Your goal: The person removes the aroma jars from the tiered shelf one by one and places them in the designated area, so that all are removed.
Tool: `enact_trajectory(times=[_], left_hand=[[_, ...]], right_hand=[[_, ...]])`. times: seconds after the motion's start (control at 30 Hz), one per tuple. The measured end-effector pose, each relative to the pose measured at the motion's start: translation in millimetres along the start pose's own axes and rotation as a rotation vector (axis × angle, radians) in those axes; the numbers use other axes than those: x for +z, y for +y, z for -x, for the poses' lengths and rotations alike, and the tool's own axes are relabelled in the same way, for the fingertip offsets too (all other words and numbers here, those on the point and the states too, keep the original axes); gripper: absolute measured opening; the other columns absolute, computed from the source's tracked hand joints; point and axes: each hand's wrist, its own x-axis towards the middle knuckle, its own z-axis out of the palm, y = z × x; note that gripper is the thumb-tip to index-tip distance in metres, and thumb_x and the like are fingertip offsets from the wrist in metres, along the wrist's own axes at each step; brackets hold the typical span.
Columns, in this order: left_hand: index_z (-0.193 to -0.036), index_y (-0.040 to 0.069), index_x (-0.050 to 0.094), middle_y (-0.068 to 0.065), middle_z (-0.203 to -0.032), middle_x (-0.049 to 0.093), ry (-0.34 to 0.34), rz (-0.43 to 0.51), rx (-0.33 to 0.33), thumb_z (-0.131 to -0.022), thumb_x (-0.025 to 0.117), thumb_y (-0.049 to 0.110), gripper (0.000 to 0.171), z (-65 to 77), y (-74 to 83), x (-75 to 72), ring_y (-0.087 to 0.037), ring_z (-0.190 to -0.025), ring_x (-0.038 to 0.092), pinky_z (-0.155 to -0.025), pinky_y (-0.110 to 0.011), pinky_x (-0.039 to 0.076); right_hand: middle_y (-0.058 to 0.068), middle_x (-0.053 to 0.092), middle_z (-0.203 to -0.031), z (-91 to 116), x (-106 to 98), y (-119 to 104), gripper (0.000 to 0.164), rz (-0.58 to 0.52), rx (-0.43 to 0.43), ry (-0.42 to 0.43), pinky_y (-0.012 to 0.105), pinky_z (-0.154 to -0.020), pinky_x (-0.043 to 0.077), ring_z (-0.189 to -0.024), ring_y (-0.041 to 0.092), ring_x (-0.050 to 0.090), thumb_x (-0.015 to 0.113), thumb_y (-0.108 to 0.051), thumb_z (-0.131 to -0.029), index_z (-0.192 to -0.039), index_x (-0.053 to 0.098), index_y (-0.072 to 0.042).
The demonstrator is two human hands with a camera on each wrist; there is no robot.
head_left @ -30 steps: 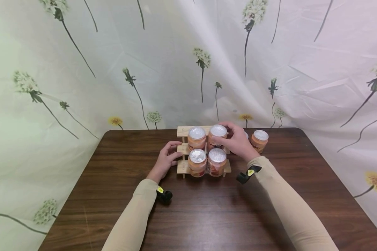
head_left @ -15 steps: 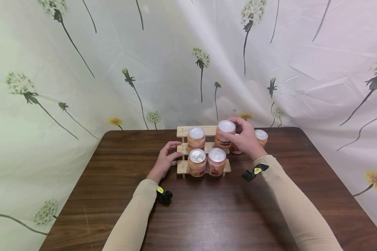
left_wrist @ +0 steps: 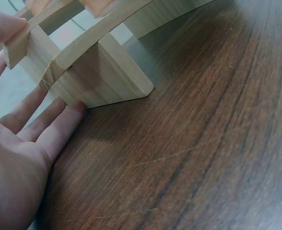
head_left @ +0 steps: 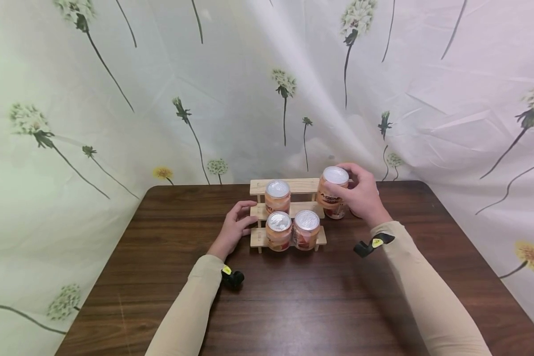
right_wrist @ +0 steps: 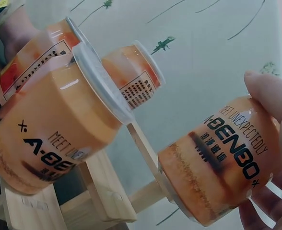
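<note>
A three-tier wooden rack (head_left: 300, 186) stands on the table. Two orange cans with silver lids, the left one (head_left: 279, 232) and the right one (head_left: 306, 231), stand side by side on its lowest tier. A third can (head_left: 278, 199) is on the middle tier at the left. My right hand (head_left: 362, 195) grips another can (head_left: 331, 193) near the rack's right end; its A-BENBO label shows in the right wrist view. My left hand (head_left: 235, 227) touches the rack's left end, its fingers (left_wrist: 66, 120) against the wooden side panel (left_wrist: 102, 76).
Beyond the rack's right end, a can (head_left: 336, 212) on the table is largely hidden behind the held can and my right hand. Brown wooden table (head_left: 289, 301) extends in front of the rack. A flower-printed curtain (head_left: 231, 123) hangs directly behind the table.
My right hand has carried its can rightward off the middle tier's right side, baring that part of the tier. The left hand and the other racked cans have stayed put.
</note>
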Motion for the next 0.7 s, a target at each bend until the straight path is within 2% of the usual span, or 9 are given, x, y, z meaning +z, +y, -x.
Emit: enact_trajectory(times=[0.3,0.7], left_hand=[[-0.144,0.011,0.055,-0.018,-0.145,0.051,0.004,-0.008,0.0,-0.1,0.067,0.01,0.045,1.3,2.7,0.7,-0.023,-0.115,0.062,-0.082,-0.038,0.062],[-0.144,0.011,0.054,-0.018,-0.148,0.049,0.008,-0.016,-0.009,-0.1,0.066,0.009,0.045,1.6,1.2,0.7,-0.026,-0.119,0.061,-0.083,-0.039,0.062]], right_hand=[[0.005,0.07,-0.109,5.3,-14.1,4.2,0.046,0.023,-0.007,0.04,0.023,-0.071,0.054,-0.085,0.018,0.065,0.089,-0.024,-0.086,-0.124,0.069,-0.006],[0.005,0.067,-0.113,20.2,-29.0,6.2,0.046,0.071,-0.008,0.048,0.02,-0.075,0.053,-0.093,0.014,0.064,0.088,-0.019,-0.086,-0.125,0.069,-0.005]])
